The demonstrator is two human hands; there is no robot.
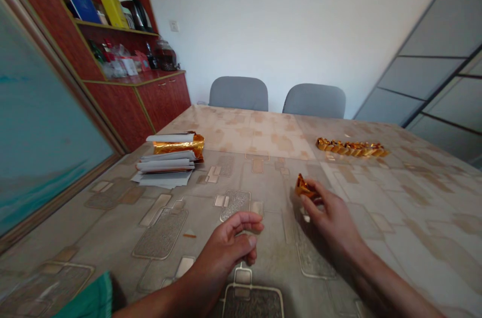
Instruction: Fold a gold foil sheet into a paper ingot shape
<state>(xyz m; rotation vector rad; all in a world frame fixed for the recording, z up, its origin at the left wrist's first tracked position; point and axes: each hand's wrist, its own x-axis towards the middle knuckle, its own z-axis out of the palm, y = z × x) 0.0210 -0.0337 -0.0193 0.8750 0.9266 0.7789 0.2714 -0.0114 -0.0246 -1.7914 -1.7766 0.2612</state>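
Observation:
My right hand (331,215) reaches forward over the table and pinches a small folded piece of gold foil (303,187) between its fingertips. My left hand (229,248) hovers low over the patterned tablecloth (263,157), fingers loosely curled with nothing in them. Farther right lies a row of several folded gold foil pieces (352,147). At the left sits a stack of white and gold foil sheets (171,157) with a curled gold sheet on top.
Two grey chairs (276,95) stand at the table's far side. A red-brown cabinet (128,57) with shelves of bottles, a kettle and books fills the left wall. A tiny brown scrap (189,235) lies near my left hand.

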